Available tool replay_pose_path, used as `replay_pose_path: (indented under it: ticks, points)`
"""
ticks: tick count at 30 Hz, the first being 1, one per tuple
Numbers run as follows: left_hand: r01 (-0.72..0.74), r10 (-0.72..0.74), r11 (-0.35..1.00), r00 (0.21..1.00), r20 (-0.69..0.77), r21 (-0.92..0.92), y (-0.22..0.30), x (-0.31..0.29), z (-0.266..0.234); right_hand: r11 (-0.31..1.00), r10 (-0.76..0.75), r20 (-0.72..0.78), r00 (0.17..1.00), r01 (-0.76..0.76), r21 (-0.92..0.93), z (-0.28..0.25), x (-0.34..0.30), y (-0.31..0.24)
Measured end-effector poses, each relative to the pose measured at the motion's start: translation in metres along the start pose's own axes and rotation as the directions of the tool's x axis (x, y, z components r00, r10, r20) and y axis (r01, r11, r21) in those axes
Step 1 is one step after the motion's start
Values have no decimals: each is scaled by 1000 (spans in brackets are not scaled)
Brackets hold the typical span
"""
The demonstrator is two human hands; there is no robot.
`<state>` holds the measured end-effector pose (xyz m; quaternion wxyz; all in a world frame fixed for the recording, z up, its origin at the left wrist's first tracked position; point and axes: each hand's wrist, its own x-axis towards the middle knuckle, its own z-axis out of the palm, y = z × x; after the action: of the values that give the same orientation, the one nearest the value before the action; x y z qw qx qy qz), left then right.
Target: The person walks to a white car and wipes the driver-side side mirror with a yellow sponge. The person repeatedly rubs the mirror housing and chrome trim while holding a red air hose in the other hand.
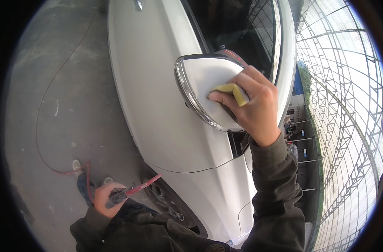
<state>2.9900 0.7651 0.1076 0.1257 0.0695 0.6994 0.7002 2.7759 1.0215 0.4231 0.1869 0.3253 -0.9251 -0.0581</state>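
- Right hand (250, 98): I had its thumb and fingers pinched around a folded yellow pad (225, 88), with only the pad's thickness between them.
- Pad position: I held the yellow pad over the outer face of the white mirror cover (204, 75), near its middle. From this view I could not tell whether the pad's underside touched the surface.
- Mirror: a bright trim strip (191, 95) curved along the cover's left edge in my view. The mirror projected from a white car (170, 126), beside the dark side window (229, 21).
- Left hand (106, 198): I had its fingers wrapped around the grip of a dark-handled tool (118, 195). The tool's red front end extended toward the car, above the front wheel (170, 203) in my view.
- Hose: a thin red hose (89, 180) rose beside the left hand and looped across the grey floor (74, 122).
- Feet: I saw two light shoes (77, 165) on the floor, near the left hand in my view.
- Sleeves: dark sleeves (275, 185) covered both forearms.
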Motion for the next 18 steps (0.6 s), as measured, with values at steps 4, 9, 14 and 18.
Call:
replay_pose_path:
  ticks: [4, 9, 14, 18]
  points:
    - [-21, 21, 999, 1000, 0, -46, -2, 0, 3, 998, 33, -26, 999, -31, 53, 12, 14, -1]
    - [-8, 9, 1000, 1000, 24, -14, 4, -6, -7, 961, 265, 95, 960, -270, 53, -9, -70, 16]
    - [-92, 92, 996, 995, 29, 7, 7, -6, -18, 920, 392, -247, 886, -378, 103, -32, -92, -2]
    - [-58, 57, 998, 996, 67, 16, 2, 4, -29, 972, 31, -482, 876, -138, -189, -13, -97, -9]
